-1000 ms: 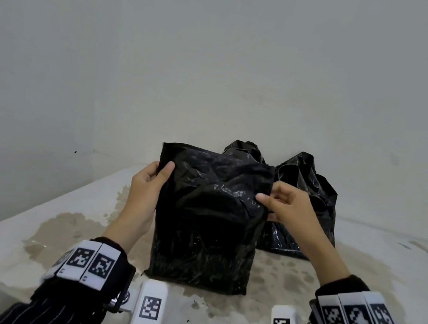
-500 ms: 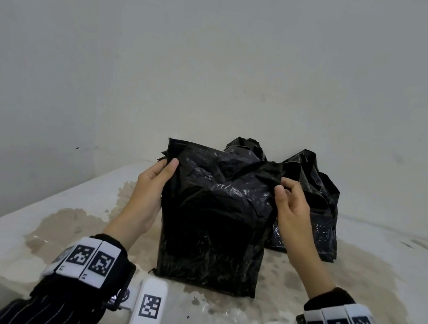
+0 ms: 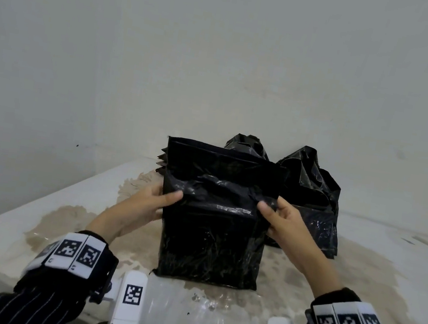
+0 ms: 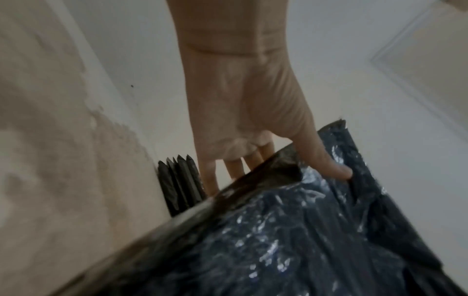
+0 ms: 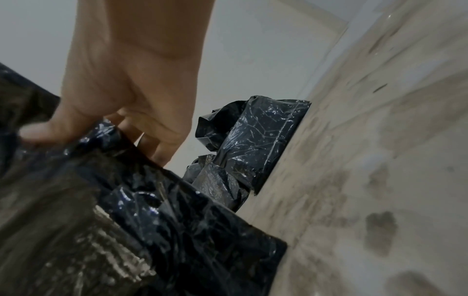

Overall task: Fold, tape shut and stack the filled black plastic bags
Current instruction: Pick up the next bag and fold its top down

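A filled black plastic bag (image 3: 211, 240) stands upright on the stained white table (image 3: 415, 263), its flat top flap (image 3: 221, 163) rising above the filled part. My left hand (image 3: 156, 203) grips its left side, thumb on the front and fingers behind (image 4: 235, 166). My right hand (image 3: 279, 219) grips the right side the same way, thumb pressed into the plastic (image 5: 38, 132). The bag (image 4: 278, 240) fills the lower part of the left wrist view. Two more crumpled black bags (image 3: 310, 199) stand just behind it by the wall, also in the right wrist view (image 5: 248, 144).
A small dark pleated object (image 4: 179, 186) lies against the wall behind the bag's left corner (image 3: 161, 162). White walls close off the left and the back. Brown stains cover the table (image 5: 380, 200) around the bags.
Both hands slid down from the bag's top corners to the crease above the filled part, thumbs now pressing on the front. The top flap stands up flat above them.
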